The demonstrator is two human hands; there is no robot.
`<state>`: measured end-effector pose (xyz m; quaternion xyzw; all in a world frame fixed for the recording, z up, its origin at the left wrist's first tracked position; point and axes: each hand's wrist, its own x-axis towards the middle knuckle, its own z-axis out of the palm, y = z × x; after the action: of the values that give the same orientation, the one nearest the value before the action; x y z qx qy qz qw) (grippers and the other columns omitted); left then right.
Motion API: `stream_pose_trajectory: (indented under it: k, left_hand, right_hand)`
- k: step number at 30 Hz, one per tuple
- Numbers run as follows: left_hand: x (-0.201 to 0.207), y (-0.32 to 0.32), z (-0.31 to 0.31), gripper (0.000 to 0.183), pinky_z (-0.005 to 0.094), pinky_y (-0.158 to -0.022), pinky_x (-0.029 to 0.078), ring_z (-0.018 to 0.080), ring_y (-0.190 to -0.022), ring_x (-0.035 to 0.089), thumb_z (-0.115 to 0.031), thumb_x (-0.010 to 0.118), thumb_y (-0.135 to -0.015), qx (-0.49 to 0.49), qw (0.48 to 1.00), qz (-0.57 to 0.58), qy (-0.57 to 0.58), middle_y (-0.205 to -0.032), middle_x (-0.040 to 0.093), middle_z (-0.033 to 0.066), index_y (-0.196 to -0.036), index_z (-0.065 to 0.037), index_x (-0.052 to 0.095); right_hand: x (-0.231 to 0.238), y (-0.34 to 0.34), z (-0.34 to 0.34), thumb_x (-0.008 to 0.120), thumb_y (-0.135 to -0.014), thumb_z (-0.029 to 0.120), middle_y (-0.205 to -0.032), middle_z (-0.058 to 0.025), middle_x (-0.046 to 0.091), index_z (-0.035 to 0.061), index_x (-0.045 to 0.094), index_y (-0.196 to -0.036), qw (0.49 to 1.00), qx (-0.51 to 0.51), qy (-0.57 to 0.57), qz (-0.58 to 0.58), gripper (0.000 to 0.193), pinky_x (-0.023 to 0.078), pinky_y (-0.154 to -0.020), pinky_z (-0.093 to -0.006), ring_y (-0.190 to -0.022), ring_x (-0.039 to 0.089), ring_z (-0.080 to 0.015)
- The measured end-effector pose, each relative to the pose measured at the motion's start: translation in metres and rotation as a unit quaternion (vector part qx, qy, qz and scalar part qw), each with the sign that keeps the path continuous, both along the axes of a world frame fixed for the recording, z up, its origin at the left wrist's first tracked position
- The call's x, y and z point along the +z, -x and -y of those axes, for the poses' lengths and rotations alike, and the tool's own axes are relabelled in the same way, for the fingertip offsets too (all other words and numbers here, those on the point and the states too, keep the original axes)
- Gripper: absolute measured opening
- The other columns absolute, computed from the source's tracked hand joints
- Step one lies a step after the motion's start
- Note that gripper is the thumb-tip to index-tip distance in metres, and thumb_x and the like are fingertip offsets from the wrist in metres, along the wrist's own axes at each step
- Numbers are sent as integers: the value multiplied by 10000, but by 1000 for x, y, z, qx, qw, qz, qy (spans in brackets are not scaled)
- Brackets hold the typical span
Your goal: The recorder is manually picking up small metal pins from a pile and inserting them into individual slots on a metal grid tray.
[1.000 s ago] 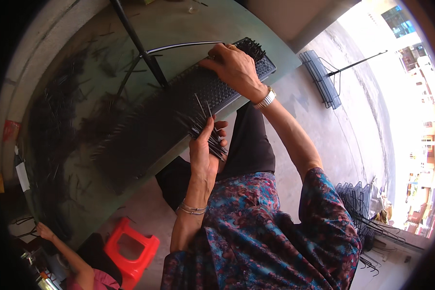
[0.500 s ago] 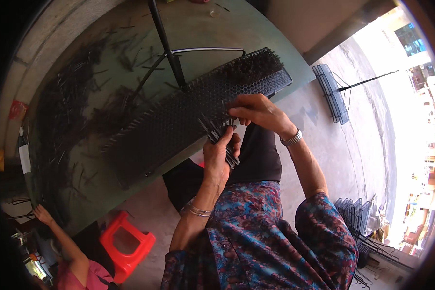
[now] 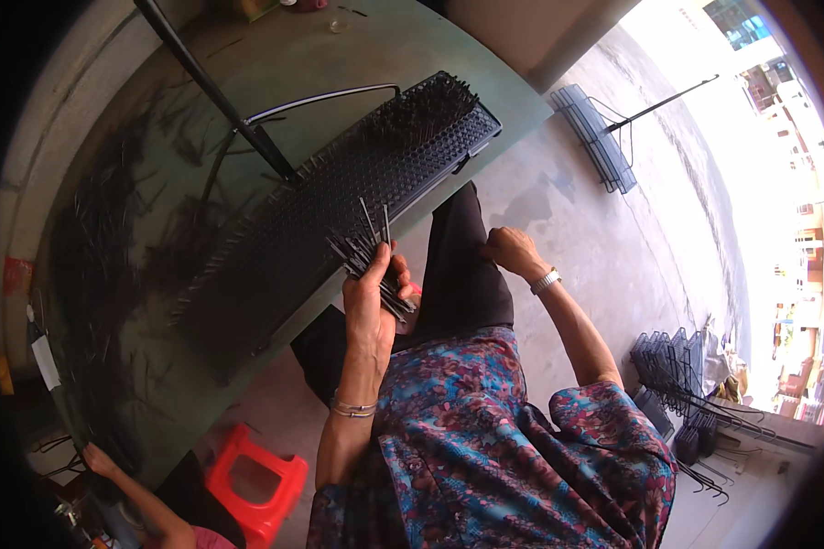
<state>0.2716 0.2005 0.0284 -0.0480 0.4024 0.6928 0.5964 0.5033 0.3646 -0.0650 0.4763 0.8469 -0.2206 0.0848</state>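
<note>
My left hand [image 3: 373, 284] is wrapped round a bundle of thin dark strips [image 3: 352, 252], which fan out above the thumb and below the palm. Two of them stick up higher than the others. Beside my trousered knee is my right hand [image 3: 515, 252], its fingers curled; whether anything is in them is hidden. Just beyond the bundle, a long black tray with a honeycomb grid [image 3: 339, 197] lies across the table. Dark upright bristle-like strips [image 3: 430, 105] crowd its far right end. A black pole with a curved brace [image 3: 212, 87] rises from the tray's far side.
Loose dark strips [image 3: 92, 238] are strewn over the green table [image 3: 513, 105]. A red plastic stool [image 3: 256, 485] stands at lower left, near a co-worker's arm [image 3: 146, 499]. A wire-framed head on a pole [image 3: 595, 137] and several more racks [image 3: 673, 361] are on the floor at right.
My right hand has moved away from the bundle, right and down to my knee. My left hand still grips the strips. The whole view has shifted, moving the table leftward.
</note>
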Motion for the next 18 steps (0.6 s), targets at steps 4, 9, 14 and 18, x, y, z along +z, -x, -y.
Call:
stream_pose_trajectory:
  k: [4,9,14,18]
  left_hand:
    - [-1,-1,1,220,247,-512,386,120,-621,519,-191,614,-960,-6,1000,12,3,-767,566,56,-1062,0,579]
    - [-2,2,5,226,248,-520,382,125,-637,501,-191,609,-964,-15,1000,7,9,-777,557,55,-1085,-3,576]
    - [-5,2,5,228,249,-532,382,126,-643,494,-192,617,-960,-28,1000,11,5,-781,545,49,-1083,-5,576]
    - [-3,1,5,221,250,-531,382,125,-642,496,-189,613,-962,-35,999,8,-1,-781,544,48,-1082,-7,575]
  right_hand:
    - [0,2,-2,643,-840,295,-799,-170,679,32,691,-842,998,-13,60,18,267,499,-704,-435,-793,653,-344]
    - [17,-13,5,657,-836,264,-837,-152,693,16,683,-885,987,-26,138,-83,255,508,-730,-392,-819,669,-289]
    - [4,-17,14,667,-817,216,-845,-146,699,12,674,-891,985,-39,131,-105,217,515,-738,-363,-828,677,-265]
    - [-3,-16,11,652,-804,178,-824,-139,679,13,643,-866,988,-46,106,-105,177,502,-703,-379,-799,661,-284]
